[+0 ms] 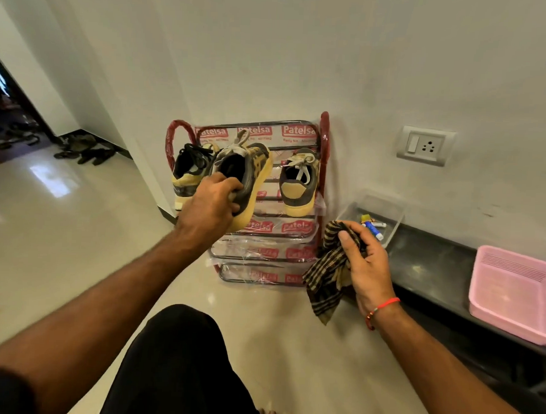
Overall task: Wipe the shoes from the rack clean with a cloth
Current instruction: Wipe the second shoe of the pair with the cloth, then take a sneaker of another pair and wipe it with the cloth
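The left hand (214, 201) grips the grey-and-yellow lace-up sneaker (243, 178) by its heel, lifted in front of the red metal shoe rack's (322, 165) top shelf, while the right hand (361, 262) clutches the bunched brown checked cloth (326, 270), seemingly ready for wiping.

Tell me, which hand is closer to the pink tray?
The right hand. It holds the striped cloth just left of the pink tray on the dark ledge. The left hand is farther away, gripping a shoe at the rack.
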Demonstrator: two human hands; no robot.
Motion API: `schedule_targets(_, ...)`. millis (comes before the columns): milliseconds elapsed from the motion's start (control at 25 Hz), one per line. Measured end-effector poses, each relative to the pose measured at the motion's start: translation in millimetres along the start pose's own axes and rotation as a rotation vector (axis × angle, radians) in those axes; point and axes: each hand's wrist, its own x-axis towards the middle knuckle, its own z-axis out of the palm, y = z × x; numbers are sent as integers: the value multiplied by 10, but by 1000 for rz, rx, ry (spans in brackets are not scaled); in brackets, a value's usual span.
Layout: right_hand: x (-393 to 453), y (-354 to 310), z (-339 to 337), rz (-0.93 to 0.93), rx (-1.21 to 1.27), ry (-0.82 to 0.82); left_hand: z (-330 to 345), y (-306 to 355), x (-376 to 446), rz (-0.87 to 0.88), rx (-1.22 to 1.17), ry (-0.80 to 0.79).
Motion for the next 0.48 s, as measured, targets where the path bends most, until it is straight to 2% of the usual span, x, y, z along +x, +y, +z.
schedule_targets(320, 310, 260, 46, 110, 74, 136, 801, 165, 1077, -34, 110, -36)
schedule_targets(480, 484, 300, -28, 233, 293, 174, 1216, 89, 1350, -74, 160, -63)
